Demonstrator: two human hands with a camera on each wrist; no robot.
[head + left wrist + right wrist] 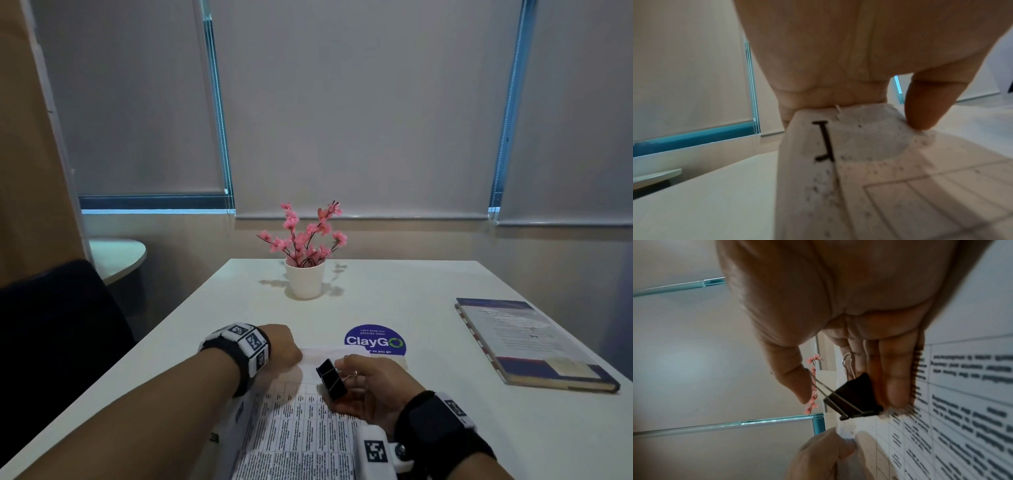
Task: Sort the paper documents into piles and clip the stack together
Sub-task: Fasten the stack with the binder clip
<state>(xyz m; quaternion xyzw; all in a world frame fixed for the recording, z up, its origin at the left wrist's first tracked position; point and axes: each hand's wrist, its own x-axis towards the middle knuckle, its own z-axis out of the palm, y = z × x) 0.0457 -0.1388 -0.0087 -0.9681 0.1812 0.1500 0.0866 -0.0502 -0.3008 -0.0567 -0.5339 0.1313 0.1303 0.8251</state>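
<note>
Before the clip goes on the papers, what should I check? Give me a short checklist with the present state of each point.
1. Right hand holds the clip by its wire handles: ok.
2. Clip mouth is wide enough for the stack: cannot tell.
3. Left hand pinches the far corner of the papers: ok.
4. Sheet edges line up: cannot tell; in the left wrist view one edge seems offset.
5. Clip is on the paper edge: not ok; it sits over the printed page.
6. Book and flower pot are apart from the hands: ok.
</note>
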